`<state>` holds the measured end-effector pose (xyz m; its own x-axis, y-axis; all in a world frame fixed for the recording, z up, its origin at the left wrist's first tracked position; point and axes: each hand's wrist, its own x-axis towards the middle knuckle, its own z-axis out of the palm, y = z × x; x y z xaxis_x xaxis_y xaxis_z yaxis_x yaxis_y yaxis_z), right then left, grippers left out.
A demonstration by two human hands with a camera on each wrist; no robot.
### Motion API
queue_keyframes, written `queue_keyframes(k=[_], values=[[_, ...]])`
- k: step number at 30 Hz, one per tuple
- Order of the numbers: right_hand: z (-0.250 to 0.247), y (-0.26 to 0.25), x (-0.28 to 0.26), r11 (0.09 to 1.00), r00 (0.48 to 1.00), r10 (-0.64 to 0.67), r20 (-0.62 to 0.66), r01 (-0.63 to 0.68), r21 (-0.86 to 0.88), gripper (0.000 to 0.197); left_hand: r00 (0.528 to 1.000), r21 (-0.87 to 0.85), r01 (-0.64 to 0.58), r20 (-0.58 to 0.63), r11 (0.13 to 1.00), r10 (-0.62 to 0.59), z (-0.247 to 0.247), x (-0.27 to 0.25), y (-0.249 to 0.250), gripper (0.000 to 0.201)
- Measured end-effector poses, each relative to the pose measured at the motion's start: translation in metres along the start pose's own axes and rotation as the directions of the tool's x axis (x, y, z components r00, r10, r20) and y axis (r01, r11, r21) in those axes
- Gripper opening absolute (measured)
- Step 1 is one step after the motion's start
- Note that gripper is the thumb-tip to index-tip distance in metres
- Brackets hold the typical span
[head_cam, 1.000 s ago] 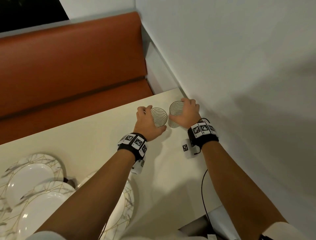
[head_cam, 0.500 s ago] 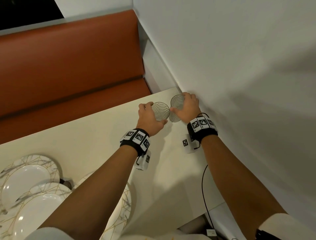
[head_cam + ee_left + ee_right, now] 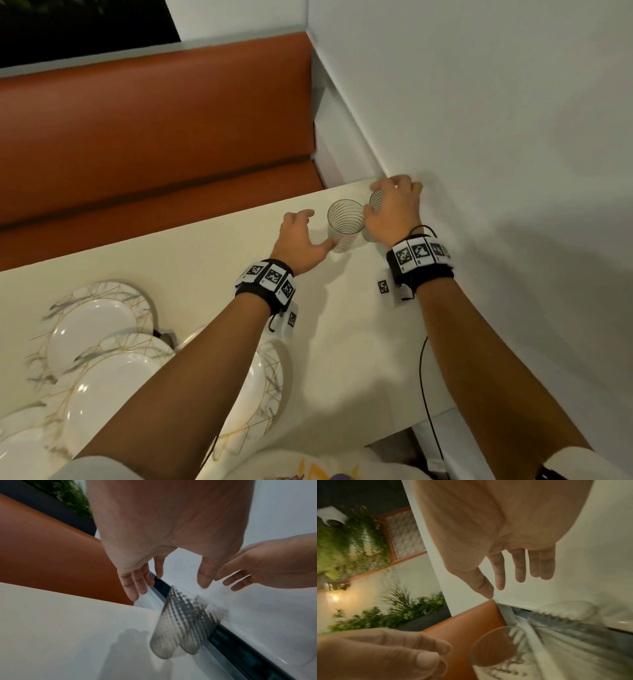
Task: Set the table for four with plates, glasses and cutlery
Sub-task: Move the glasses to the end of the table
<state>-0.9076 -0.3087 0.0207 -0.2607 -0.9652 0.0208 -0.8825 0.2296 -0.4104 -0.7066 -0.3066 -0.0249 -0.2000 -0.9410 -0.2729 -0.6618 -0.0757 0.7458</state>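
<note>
Glasses [image 3: 346, 224]: two (ribbed); plates [image 3: 92, 325]: three visible.

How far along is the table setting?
Early. Done: two ribbed glasses, left glass and right glass, stand side by side at the table's far corner by the wall. In hand: nothing; left hand and right hand are open beside them. Left: the plates sit bunched and overlapping at the near left, only two glasses show, no cutlery in view.
</note>
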Motion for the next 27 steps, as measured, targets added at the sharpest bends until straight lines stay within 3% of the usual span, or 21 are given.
queue_keyframes(k=[1,4,7,11,18,23,25,27], values=[[0.008,-0.032,-0.015,0.997,0.997,-0.077,0.018,0.077,0.015,0.037,0.998,-0.002,0.015,-0.06,1.0,-0.015,-0.025,-0.023,-0.022,0.071],[0.01,-0.051,-0.027,0.992,0.992,-0.117,0.047,0.114,0.055,0.028,0.996,-0.013,-0.022,-0.091,1.0,0.021,-0.037,-0.041,-0.033,0.037],[0.042,-0.113,-0.06,0.942,0.941,-0.305,0.146,0.276,0.19,0.023,0.981,-0.08,0.019,-0.193,0.997,-0.034,-0.078,-0.088,-0.075,0.021],[0.09,-0.202,-0.116,0.86,0.824,-0.495,0.276,0.421,0.287,0.021,0.942,-0.131,0.109,-0.302,0.985,-0.144,-0.132,-0.153,-0.147,0.019],[0.175,-0.354,-0.225,0.752,0.655,-0.655,0.376,0.522,0.402,0.016,0.862,-0.19,0.222,-0.421,0.956,-0.283,-0.231,-0.269,-0.291,0.021],[0.233,-0.459,-0.3,0.721,0.542,-0.693,0.476,0.509,0.469,0.016,0.729,-0.236,0.29,-0.573,0.927,-0.374,-0.3,-0.348,-0.398,0.02],[0.255,-0.497,-0.325,0.719,0.506,-0.695,0.51,0.505,0.479,0.016,0.662,-0.205,0.374,-0.624,0.905,-0.415,-0.325,-0.374,-0.44,0.02],[0.271,-0.523,-0.339,0.722,0.483,-0.691,0.537,0.504,0.475,0.017,0.626,-0.138,0.498,-0.626,0.856,-0.465,-0.341,-0.39,-0.473,0.035]])
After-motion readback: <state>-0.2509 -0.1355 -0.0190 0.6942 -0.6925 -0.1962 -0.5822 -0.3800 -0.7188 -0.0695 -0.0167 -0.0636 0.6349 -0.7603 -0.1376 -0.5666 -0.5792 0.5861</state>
